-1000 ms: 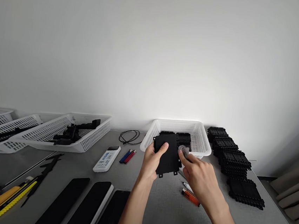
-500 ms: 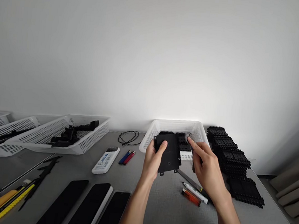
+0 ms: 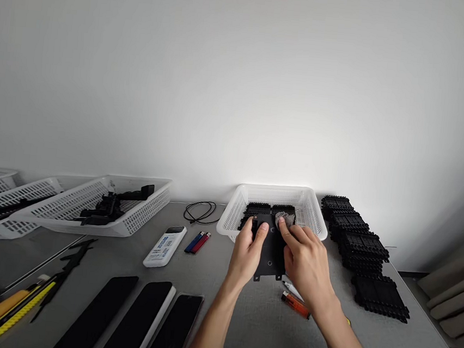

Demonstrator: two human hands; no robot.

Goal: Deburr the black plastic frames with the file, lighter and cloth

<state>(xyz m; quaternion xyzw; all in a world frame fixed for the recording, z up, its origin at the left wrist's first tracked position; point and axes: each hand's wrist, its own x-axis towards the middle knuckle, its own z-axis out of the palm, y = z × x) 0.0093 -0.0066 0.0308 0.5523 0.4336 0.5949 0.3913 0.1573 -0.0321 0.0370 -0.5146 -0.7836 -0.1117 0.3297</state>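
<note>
The left hand (image 3: pixel 247 256) is gripping a flat black rectangular plate with small tabs (image 3: pixel 270 251) above the grey table (image 3: pixel 261 335), near side of a white perforated plastic basket (image 3: pixel 233 211). The right hand (image 3: pixel 306 259) is pressing a crumpled grey wad (image 3: pixel 285 218) onto its far right part, so this piece seems unfinished. Black ribbed panels (image 3: pixel 258 208) are lying in the basket; others (image 3: pixel 365 246) are standing stacked right, whether done I cannot tell.

We are holding a thin black plate (image 3: pixel 272 249) in our left hand (image 3: pixel 247 249), its face tilting toward us, two small round marks showing between our hands, tabs jutting nearest us. A crumpled grey cloth (image 3: pixel 284 218) is bunching under our right hand (image 3: pixel 306 258), covering the plate's far corner.
</note>
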